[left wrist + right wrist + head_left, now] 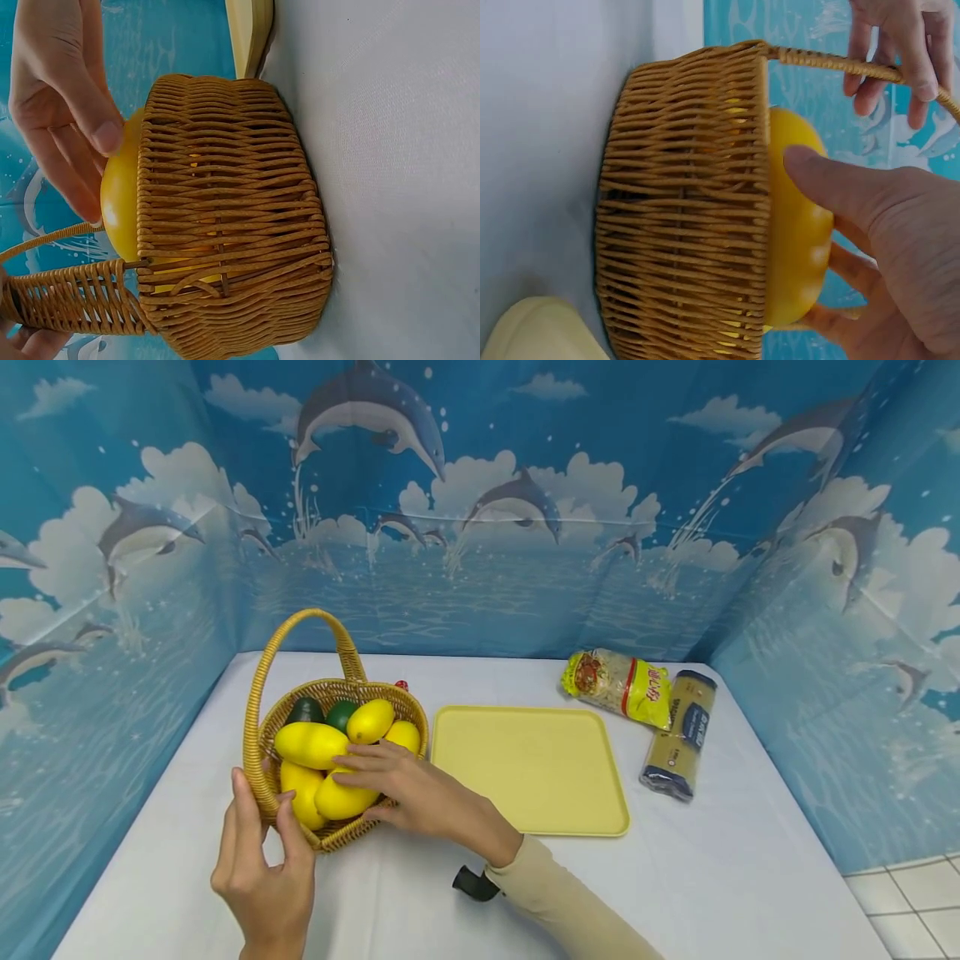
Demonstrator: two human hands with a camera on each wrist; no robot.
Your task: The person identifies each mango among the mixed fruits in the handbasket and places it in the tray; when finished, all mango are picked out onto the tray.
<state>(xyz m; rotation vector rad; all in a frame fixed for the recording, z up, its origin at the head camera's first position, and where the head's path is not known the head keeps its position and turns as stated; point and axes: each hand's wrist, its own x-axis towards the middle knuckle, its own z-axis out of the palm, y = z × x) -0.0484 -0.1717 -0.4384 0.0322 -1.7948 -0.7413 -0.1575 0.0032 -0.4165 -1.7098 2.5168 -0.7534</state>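
Note:
A wicker basket (341, 839) with a tall arched handle (258, 718) stands at the left of the table, heaped with yellow fruits and two dark green ones (305, 711). My left hand (258, 860) pinches the lower handle between thumb and fingers on the basket's left side. Over the front right of the heap, my right hand (420, 789) holds a smooth yellow fruit (799, 240), its thumb on the near side and its fingers reaching across the far side. This fruit sticks up above the rim, its lower part hidden by the weave. A lemon (371, 721) lies at the back.
A pale yellow tray (528, 768) lies right of the basket. Farther right are a noodle packet (618, 687) and a long pasta packet (681, 735), overlapping at one end. A small red thing (402, 684) shows behind the basket. Dolphin-printed curtains (480, 585) enclose the table.

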